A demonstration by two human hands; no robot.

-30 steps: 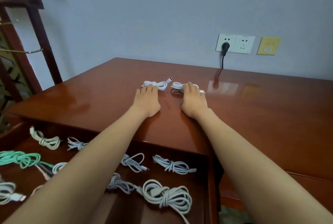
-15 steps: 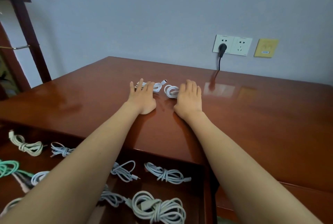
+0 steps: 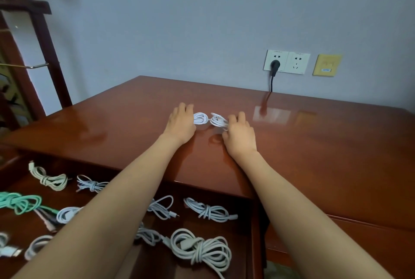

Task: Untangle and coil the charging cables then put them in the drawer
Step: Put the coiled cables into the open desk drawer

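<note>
Hands slid apart; right hand (image 3: 239, 136) pinches right coil (image 3: 218, 119), left hand (image 3: 181, 124) fingers unclear beside left coil (image 3: 200, 118); drawer (image 3: 254, 245) awaits both

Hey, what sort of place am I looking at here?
Probably a room in a home, perhaps a bedroom or study: a polished wooden desk with an open drawer of coiled cables, wall sockets, and a wooden rack beside it.

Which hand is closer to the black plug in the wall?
Right. The right hand rests on the desk below the black plug, slightly to its left. The left hand rests farther left still, so it is farther from the plug.
</note>
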